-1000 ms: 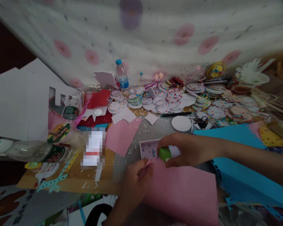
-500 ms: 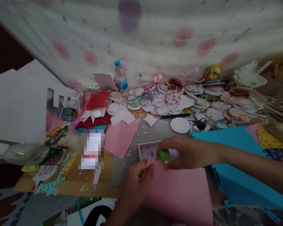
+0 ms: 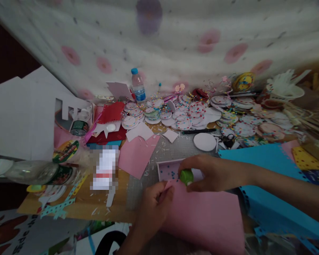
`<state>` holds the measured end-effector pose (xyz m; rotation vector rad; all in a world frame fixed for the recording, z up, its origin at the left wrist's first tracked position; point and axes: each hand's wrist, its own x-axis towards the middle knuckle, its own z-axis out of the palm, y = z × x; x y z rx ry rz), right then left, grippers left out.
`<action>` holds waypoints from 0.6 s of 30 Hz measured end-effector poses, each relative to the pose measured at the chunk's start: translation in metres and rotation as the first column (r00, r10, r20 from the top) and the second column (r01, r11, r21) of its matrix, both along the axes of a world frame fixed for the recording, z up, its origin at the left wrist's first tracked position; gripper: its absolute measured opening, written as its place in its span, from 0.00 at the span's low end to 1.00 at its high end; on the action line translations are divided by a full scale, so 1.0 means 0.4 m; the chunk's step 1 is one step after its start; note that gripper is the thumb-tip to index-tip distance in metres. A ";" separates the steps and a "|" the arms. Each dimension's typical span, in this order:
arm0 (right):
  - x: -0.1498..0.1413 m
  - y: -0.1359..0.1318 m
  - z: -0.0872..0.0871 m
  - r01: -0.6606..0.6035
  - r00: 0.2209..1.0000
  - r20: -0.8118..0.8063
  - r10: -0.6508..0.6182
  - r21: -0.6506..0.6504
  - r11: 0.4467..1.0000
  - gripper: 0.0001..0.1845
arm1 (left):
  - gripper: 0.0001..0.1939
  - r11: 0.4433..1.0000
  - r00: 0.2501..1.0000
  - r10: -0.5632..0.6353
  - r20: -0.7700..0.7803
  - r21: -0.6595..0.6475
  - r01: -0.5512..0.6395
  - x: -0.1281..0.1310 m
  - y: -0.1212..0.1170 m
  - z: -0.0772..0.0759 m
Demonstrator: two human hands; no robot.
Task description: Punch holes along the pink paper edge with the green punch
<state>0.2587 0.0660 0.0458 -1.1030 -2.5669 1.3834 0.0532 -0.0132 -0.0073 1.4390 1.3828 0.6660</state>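
My left hand (image 3: 156,205) pinches the near-left corner of a pink sheet of paper (image 3: 204,216), which bends down toward me over the table's front. Around a small green craft hole punch (image 3: 186,176) my right hand (image 3: 208,173) is closed, with the punch at the sheet's far edge. Below and behind the punch lies a shallow white box (image 3: 162,171) with several small blue paper dots in it. The paper and my fingers hide part of the box and of the punch.
Decorated white paper discs (image 3: 184,115) cover the back of the table. Blue sheets (image 3: 271,184) with punched edges lie to the right. A pink sheet (image 3: 138,156), a plain white disc (image 3: 204,142) and a black pen (image 3: 199,131) lie beyond my hands. Bottles (image 3: 42,172) stand left.
The whole view has shifted slightly to the right. Both hands keep their grip on the paper and the punch, and little else differs.
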 end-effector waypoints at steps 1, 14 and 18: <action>-0.001 0.000 0.001 0.000 1.000 0.005 0.000 0.007 1.000 0.12 | 0.14 1.000 1.000 -0.001 -0.002 0.004 0.001 0.000 0.000 0.000; -0.036 0.009 -0.021 -0.033 0.997 -0.075 0.021 -0.163 0.986 0.08 | 0.12 0.998 0.994 0.068 0.089 -0.024 -0.066 -0.002 -0.001 -0.015; -0.039 0.010 -0.035 -0.011 0.996 -0.092 -0.012 -0.243 0.970 0.11 | 0.12 0.995 0.991 0.097 0.096 -0.034 -0.095 -0.005 -0.002 -0.012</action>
